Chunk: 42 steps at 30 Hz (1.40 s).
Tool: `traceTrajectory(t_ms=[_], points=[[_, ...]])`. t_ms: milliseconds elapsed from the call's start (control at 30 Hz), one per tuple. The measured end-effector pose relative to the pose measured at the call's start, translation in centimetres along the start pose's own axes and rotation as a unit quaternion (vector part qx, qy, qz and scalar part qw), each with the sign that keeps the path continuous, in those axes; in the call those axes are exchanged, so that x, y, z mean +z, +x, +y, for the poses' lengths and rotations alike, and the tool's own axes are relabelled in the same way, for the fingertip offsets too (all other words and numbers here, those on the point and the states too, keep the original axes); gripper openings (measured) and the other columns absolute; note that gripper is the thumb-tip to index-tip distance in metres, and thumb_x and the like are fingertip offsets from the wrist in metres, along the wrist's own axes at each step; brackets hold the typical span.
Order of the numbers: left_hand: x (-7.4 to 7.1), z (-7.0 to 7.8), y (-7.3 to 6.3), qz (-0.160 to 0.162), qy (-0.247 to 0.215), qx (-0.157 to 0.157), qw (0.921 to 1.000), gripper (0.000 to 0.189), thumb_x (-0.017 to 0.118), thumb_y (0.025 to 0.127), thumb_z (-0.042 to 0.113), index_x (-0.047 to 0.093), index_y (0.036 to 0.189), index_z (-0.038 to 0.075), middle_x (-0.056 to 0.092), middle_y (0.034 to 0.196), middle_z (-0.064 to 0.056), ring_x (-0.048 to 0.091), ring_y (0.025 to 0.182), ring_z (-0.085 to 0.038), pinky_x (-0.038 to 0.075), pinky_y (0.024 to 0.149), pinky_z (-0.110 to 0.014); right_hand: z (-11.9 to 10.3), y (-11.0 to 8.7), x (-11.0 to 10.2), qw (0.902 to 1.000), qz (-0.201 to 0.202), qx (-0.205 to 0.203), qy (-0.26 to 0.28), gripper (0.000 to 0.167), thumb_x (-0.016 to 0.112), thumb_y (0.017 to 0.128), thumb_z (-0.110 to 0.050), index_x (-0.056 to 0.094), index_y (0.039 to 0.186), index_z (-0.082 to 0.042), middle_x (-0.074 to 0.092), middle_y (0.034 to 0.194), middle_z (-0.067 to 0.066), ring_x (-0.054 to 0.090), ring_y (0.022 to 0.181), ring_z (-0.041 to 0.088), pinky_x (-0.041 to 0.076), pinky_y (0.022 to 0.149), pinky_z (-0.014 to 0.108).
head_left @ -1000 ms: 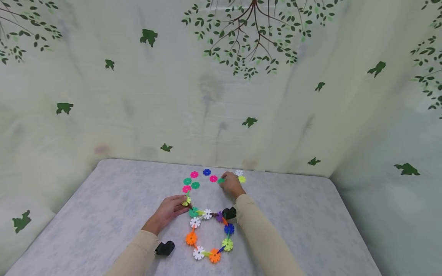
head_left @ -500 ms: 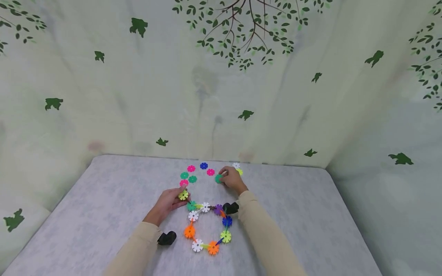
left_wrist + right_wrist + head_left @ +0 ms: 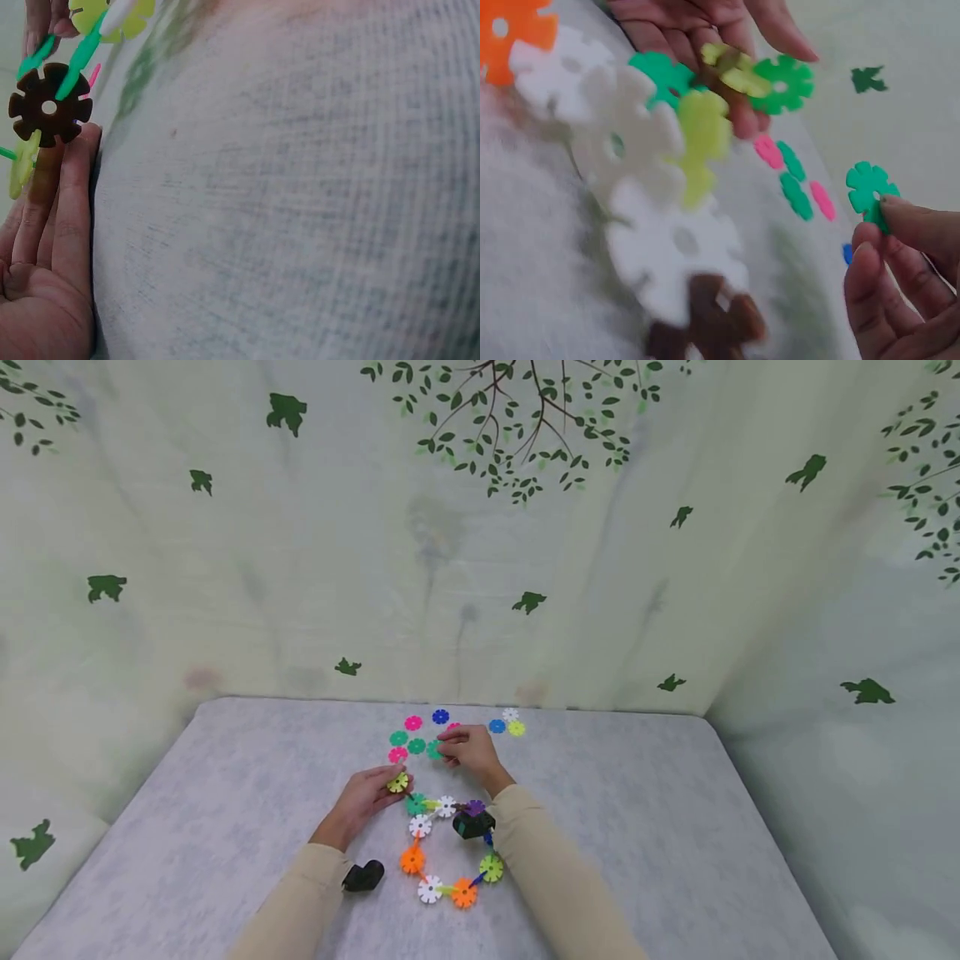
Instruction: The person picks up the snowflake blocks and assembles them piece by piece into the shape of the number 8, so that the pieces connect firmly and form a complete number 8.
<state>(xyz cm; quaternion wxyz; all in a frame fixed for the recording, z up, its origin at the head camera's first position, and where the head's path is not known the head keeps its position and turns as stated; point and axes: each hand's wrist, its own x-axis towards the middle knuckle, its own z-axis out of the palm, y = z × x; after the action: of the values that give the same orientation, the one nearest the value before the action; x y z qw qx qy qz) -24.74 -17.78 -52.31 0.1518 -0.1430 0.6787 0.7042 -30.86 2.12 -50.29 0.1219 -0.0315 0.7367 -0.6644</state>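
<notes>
Chain [image 3: 413,863] of slotted discs loops at lower centre of the head view, its upper end held by the left hand [image 3: 366,798]; higher, the right hand [image 3: 472,752] pinches a green disc [image 3: 869,182]. Best to steady that end, align slot with slot, then push squarely.

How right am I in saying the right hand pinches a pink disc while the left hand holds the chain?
The colour is wrong: the right hand pinches a green disc, not pink, as the right wrist view shows. The left hand does hold the chain.
</notes>
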Motion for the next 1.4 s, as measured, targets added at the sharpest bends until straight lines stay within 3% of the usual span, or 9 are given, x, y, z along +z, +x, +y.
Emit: traceTrajectory(t_ms=[467, 733, 967, 1200, 1400], points=[[-0.9, -0.2, 0.4, -0.018, 0.002, 0.01, 0.9998, 0.049, 0.054, 0.1, 0.026, 0.049, 0.134, -0.008, 0.057, 0.129, -0.019, 0.06, 0.108, -0.019, 0.046, 0.099, -0.037, -0.2, 1.0, 4.7, 0.9995, 0.007, -0.01, -0.029, 0.016, 0.066, 0.09, -0.005, 0.07, 0.104, 0.004, 0.068, 0.076, 0.008, 0.066, 0.061, 0.013, 0.058, 0.065, 0.027], [-0.8, -0.1, 0.5, -0.021, 0.001, 0.015, 0.9997, 0.046, 0.052, 0.101, 0.024, 0.05, 0.133, -0.008, 0.06, 0.127, -0.019, 0.063, 0.105, -0.018, 0.048, 0.097, -0.037, -0.3, 0.9, 5.2, 0.9996, -0.01, -0.017, -0.019, 0.014, 0.065, 0.09, -0.004, 0.069, 0.101, 0.005, 0.068, 0.075, 0.008, 0.067, 0.062, 0.015, 0.058, 0.065, 0.028], [-0.7, -0.1, 0.5, -0.027, -0.012, 0.036, 0.9989, 0.043, 0.049, 0.102, 0.017, 0.049, 0.131, -0.013, 0.06, 0.125, -0.021, 0.065, 0.101, -0.019, 0.052, 0.092, -0.035, -0.2, 0.9, 5.3, 0.9986, -0.014, -0.027, -0.043, 0.011, 0.067, 0.089, -0.002, 0.071, 0.097, 0.004, 0.068, 0.073, 0.007, 0.065, 0.059, 0.013, 0.058, 0.063, 0.028], [-0.6, 0.0, 0.3, -0.003, 0.011, 0.039, 0.9992, 0.039, 0.049, 0.102, 0.017, 0.053, 0.127, -0.013, 0.067, 0.112, -0.019, 0.067, 0.095, -0.018, 0.054, 0.086, -0.031, -0.5, 0.7, 5.4, 0.9979, -0.023, -0.027, -0.054, 0.01, 0.066, 0.088, 0.002, 0.071, 0.096, 0.004, 0.069, 0.078, 0.012, 0.065, 0.061, 0.014, 0.058, 0.064, 0.031], [-0.5, -0.3, 0.2, -0.001, 0.002, 0.053, 0.9986, 0.037, 0.048, 0.102, 0.013, 0.054, 0.124, -0.016, 0.069, 0.105, -0.018, 0.068, 0.09, -0.017, 0.056, 0.08, -0.028, -0.7, 0.6, 5.6, 0.996, -0.025, -0.024, -0.082, 0.01, 0.066, 0.088, 0.003, 0.072, 0.095, 0.003, 0.067, 0.076, 0.007, 0.064, 0.062, 0.013, 0.058, 0.063, 0.03]])
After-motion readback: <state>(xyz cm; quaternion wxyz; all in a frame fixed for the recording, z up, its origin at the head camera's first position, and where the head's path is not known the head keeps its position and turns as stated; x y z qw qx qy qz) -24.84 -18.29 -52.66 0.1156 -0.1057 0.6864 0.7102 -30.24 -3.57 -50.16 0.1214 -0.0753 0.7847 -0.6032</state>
